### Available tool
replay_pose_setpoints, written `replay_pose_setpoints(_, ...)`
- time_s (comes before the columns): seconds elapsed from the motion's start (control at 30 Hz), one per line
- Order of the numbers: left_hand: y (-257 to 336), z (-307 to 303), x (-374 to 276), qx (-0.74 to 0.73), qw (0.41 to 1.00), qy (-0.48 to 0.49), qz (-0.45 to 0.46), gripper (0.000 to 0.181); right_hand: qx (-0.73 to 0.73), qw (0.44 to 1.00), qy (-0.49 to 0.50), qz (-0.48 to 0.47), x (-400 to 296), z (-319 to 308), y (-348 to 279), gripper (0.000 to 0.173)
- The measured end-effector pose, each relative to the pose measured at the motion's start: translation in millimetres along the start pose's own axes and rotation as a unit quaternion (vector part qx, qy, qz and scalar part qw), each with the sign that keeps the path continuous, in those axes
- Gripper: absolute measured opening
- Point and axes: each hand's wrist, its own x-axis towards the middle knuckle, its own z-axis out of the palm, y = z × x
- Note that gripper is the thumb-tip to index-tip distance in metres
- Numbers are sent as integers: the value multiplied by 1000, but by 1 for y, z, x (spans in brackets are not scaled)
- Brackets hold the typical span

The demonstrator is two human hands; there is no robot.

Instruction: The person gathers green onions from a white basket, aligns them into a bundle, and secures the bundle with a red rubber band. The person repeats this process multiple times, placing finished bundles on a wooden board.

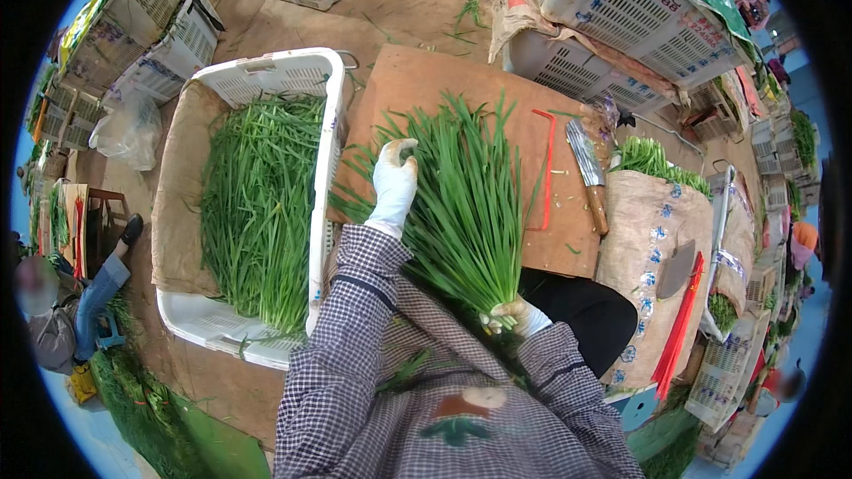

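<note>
A fanned bunch of long green Chinese chives lies over the near part of a brown board. My right hand, in a white glove, is closed around the pale stem ends close to my body. Over the leaves at the bunch's left side is my left hand, also gloved, its thumb and fingers curved apart with nothing between them. Right of the bunch, a red strip lies bent on the board. Beside it rests a knife with a broad blade and wooden handle.
At left stands a white plastic crate lined with brown cloth and filled with chives. Stacked crates rise at the far right. Red strips lie on a cloth-covered crate at right. A person sits at the far left.
</note>
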Motion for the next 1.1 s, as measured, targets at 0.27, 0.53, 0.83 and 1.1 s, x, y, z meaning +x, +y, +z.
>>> replay_pose_setpoints(0.27, 35, -8, -5, 19, 977, -123, -175, 35, -1, 1000, 2, 4, 0, 2, -1, 54)
replay_pose_setpoints(0.53, 47, 11, -10, 161, 965, -144, -149, 57, -18, 1000, 9, -1, -2, 2, -1, 55)
replay_pose_setpoints(0.83, 32, 22, -10, 145, 973, -104, -148, 34, -30, 999, 9, -6, 0, -1, 0, 54)
replay_pose_setpoints(1.1, 35, 11, -16, -94, 969, -124, -190, 16, -17, 1000, 20, 5, -1, -1, 0, 52)
